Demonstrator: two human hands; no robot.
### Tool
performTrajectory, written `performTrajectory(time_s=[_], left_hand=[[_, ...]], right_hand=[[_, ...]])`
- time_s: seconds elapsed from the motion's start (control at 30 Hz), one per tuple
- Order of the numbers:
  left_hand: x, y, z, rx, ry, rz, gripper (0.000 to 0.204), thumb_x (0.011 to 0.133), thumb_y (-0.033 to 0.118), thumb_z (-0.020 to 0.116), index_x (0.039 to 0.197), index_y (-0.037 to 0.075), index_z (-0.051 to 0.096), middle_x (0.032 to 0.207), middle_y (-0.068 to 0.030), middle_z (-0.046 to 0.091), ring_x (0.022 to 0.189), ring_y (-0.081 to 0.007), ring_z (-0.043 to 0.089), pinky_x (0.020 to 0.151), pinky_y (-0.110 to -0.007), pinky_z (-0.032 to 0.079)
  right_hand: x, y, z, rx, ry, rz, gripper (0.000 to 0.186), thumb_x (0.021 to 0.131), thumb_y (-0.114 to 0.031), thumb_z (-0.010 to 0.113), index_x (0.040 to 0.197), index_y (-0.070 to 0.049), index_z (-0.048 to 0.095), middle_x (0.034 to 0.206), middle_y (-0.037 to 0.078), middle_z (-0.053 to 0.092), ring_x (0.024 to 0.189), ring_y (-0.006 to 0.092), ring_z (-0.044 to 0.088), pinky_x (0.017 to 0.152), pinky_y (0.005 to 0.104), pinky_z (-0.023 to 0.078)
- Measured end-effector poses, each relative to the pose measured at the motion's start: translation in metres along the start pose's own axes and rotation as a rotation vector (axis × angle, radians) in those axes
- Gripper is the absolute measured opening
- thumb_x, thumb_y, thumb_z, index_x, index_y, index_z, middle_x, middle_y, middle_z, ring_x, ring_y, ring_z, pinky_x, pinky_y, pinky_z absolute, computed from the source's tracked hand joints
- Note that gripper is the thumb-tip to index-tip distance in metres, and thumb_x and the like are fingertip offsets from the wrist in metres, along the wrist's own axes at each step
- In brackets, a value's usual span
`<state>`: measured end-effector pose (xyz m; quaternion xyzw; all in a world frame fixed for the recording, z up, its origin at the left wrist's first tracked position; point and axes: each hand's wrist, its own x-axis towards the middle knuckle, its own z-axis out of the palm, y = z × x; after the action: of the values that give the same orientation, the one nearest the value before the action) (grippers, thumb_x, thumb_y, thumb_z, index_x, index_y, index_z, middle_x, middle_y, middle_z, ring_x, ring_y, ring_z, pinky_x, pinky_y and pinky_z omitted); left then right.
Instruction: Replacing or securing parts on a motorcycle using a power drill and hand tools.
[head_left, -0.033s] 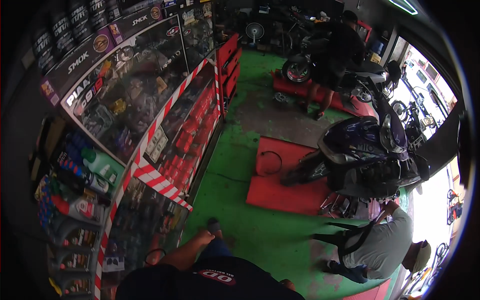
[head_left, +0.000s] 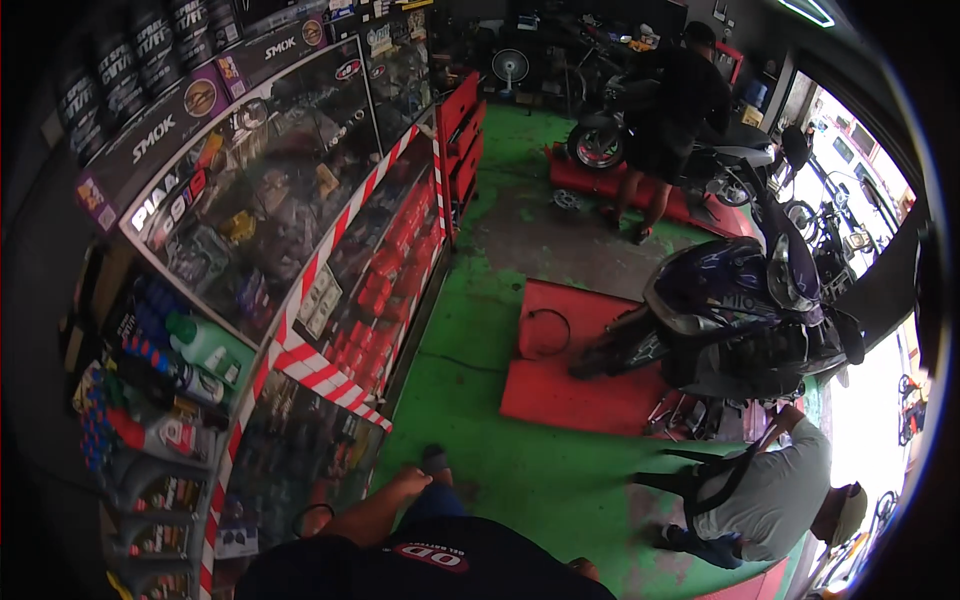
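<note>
My left hand [head_left: 412,481] hangs low in front of me, above my left leg and shoe [head_left: 434,462]. Its fingers look curled in, and nothing shows in them. The forearm passes close to the lower end of the glass display case [head_left: 318,440]. On my right, only a small patch of skin [head_left: 584,568] shows past my dark shirt [head_left: 440,565], so the fingers there stay hidden. A dark loop [head_left: 300,518] shows beside my left forearm; what it belongs to is unclear.
Red-and-white tape [head_left: 335,385] edges the case, with bottles [head_left: 200,345] at its near end. A purple scooter [head_left: 720,290] stands by a red platform [head_left: 540,385]. One person [head_left: 765,495] bends at right; another [head_left: 670,110] stands by a farther motorcycle [head_left: 590,145].
The view has shifted slightly, so the case, platform and scooter sit a little farther right and lower. My left hand keeps nearly the same place and pose.
</note>
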<state>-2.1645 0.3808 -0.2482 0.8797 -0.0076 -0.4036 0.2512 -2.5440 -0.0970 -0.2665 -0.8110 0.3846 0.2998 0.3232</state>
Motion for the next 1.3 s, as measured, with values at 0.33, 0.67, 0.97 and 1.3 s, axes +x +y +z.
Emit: performTrajectory(time_s=[0.33,0.67,0.97,1.3], left_hand=[[0.124,-0.001,-0.219,-0.336,0.257,0.018,0.039,0.091,0.040,0.071,0.104,0.003,0.076,0.104,-0.0166,0.078,0.095,-0.0339,0.075,0.087,-0.044,0.057],[0.198,0.161,-0.374,-0.526,0.131,0.166,0.025,0.087,0.022,0.074,0.099,0.003,0.063,0.079,-0.0049,0.066,0.067,-0.0143,0.063,0.062,-0.032,0.051],[0.333,0.319,-0.538,-0.440,0.209,0.276,0.025,0.090,0.027,0.071,0.092,0.003,0.067,0.074,-0.0035,0.065,0.065,-0.0136,0.062,0.061,-0.034,0.050],[0.489,0.471,-0.701,-0.716,0.245,0.577,0.022,0.099,0.024,0.069,0.094,0.004,0.063,0.079,-0.0004,0.060,0.071,-0.0089,0.057,0.065,-0.028,0.047]], right_hand=[[0.070,-0.339,-0.071,0.132,0.205,-0.277,0.045,0.087,-0.048,0.072,0.106,-0.007,0.078,0.107,0.021,0.077,0.105,0.0400,0.073,0.094,0.0467,0.058],[0.236,-0.386,-0.055,-0.603,-0.204,-0.528,0.038,0.100,-0.027,0.051,0.121,-0.008,0.075,0.136,0.017,0.068,0.122,0.0401,0.066,0.102,0.0513,0.056],[0.416,-0.613,-0.266,-0.426,-0.081,-0.367,0.039,0.095,-0.028,0.052,0.113,-0.002,0.075,0.121,0.023,0.073,0.115,0.0423,0.069,0.098,0.0533,0.056],[0.552,-0.942,-0.417,0.115,0.372,-0.752,0.029,0.089,-0.020,0.064,0.110,-0.003,0.072,0.101,0.026,0.073,0.099,0.0449,0.069,0.088,0.0522,0.057]])
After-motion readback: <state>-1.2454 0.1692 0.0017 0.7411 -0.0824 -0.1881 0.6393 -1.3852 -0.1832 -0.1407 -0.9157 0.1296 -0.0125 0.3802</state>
